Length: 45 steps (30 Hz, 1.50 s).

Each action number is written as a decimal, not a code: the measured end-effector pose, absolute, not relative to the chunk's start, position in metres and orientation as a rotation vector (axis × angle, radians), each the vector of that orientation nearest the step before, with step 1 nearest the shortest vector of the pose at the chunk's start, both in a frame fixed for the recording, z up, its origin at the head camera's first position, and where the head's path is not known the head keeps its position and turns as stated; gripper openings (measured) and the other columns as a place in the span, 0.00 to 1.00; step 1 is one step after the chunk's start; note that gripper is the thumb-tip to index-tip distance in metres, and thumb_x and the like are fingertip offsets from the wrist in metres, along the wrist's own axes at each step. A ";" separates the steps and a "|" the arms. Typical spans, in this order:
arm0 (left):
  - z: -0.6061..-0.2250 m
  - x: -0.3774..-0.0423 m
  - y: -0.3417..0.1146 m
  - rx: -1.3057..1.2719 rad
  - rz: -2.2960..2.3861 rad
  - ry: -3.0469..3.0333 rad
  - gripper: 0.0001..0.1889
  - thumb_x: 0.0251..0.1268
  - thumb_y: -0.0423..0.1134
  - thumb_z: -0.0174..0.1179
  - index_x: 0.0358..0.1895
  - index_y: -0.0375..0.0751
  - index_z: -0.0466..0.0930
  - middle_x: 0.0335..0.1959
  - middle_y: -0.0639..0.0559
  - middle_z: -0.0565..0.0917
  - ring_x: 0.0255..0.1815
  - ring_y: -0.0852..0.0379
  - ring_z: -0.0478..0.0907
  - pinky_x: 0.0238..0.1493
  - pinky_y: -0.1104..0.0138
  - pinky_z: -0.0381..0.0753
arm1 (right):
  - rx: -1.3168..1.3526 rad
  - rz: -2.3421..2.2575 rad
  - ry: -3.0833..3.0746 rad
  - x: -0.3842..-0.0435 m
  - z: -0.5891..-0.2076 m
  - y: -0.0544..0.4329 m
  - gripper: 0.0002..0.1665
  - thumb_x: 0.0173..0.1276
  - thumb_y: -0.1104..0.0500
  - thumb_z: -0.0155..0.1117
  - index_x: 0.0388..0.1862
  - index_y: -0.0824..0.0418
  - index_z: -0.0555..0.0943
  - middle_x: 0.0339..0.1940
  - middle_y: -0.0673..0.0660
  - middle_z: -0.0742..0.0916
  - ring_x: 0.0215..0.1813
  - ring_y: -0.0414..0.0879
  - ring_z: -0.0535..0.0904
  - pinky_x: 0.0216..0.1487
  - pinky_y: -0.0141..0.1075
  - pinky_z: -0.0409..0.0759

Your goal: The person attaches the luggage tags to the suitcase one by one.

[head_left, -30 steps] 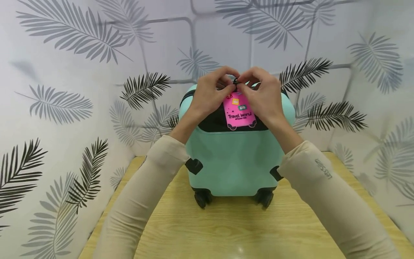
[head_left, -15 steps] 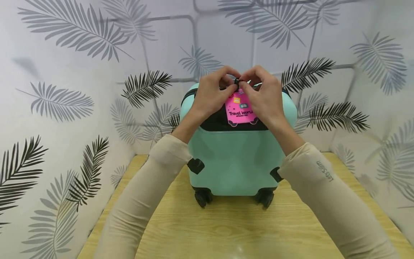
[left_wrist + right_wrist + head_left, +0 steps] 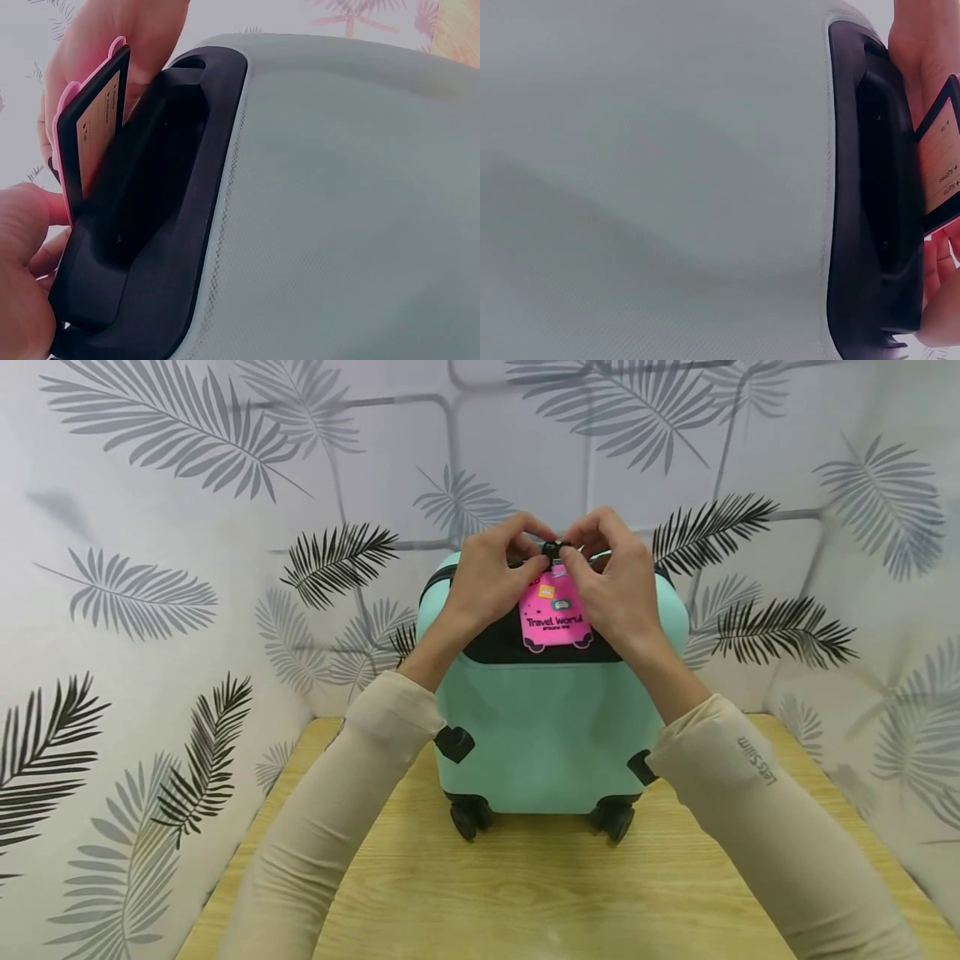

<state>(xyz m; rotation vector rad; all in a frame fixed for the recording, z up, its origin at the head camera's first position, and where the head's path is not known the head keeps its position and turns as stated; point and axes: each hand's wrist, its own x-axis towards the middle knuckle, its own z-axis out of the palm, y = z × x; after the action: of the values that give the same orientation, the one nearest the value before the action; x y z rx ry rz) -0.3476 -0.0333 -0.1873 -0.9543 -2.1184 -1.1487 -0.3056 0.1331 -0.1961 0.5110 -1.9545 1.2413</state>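
The left hand [image 3: 489,573] and right hand [image 3: 617,578] pinch the black strap [image 3: 552,550] of a pink luggage tag [image 3: 553,620] atop the mint-green suitcase [image 3: 547,735].

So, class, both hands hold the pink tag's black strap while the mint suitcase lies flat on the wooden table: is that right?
Not flat: the head view shows the mint suitcase standing upright on its wheels on the wooden table. The rest is right.

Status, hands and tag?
Left hand and right hand: both pinching black strap. Pink tag: hanging below strap, printed face out, in front of suitcase. Nothing seen blocking either hand.
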 end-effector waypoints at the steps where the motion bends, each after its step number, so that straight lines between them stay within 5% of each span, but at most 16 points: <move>1: -0.187 -0.347 -0.033 -0.954 -1.153 -2.119 0.10 0.69 0.30 0.66 0.50 0.40 0.86 0.33 0.49 0.88 0.38 0.59 0.88 0.46 0.71 0.80 | 0.508 1.235 -1.953 -0.306 -0.196 0.134 0.07 0.72 0.66 0.63 0.46 0.67 0.81 0.38 0.55 0.84 0.40 0.40 0.78 0.43 0.29 0.75; 20: -0.183 -0.349 -0.034 -0.924 -1.157 -2.122 0.09 0.69 0.31 0.66 0.49 0.43 0.87 0.31 0.51 0.86 0.36 0.60 0.80 0.42 0.70 0.79 | 0.472 1.185 -2.005 -0.309 -0.193 0.130 0.05 0.71 0.65 0.67 0.43 0.63 0.87 0.43 0.56 0.89 0.41 0.40 0.78 0.43 0.28 0.76; 33: -0.178 -0.352 -0.036 -0.886 -1.199 -2.200 0.09 0.69 0.33 0.67 0.49 0.46 0.87 0.32 0.51 0.88 0.35 0.60 0.83 0.38 0.69 0.75 | 0.525 1.201 -1.942 -0.307 -0.196 0.132 0.04 0.70 0.66 0.68 0.40 0.62 0.88 0.35 0.47 0.88 0.38 0.41 0.78 0.39 0.29 0.76; 45: -0.181 -0.351 -0.038 -0.878 -1.303 -2.198 0.11 0.69 0.33 0.68 0.52 0.44 0.86 0.43 0.50 0.90 0.43 0.59 0.87 0.47 0.70 0.81 | 0.535 1.239 -1.990 -0.307 -0.197 0.133 0.06 0.72 0.62 0.69 0.46 0.62 0.88 0.41 0.55 0.89 0.40 0.41 0.80 0.40 0.29 0.76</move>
<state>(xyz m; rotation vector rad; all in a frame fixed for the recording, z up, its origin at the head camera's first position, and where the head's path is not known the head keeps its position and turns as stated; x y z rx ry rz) -0.3511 -0.0375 -0.1813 -0.8781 -2.1979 -1.3034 -0.3066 0.1328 -0.1966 0.5353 -1.9897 1.2395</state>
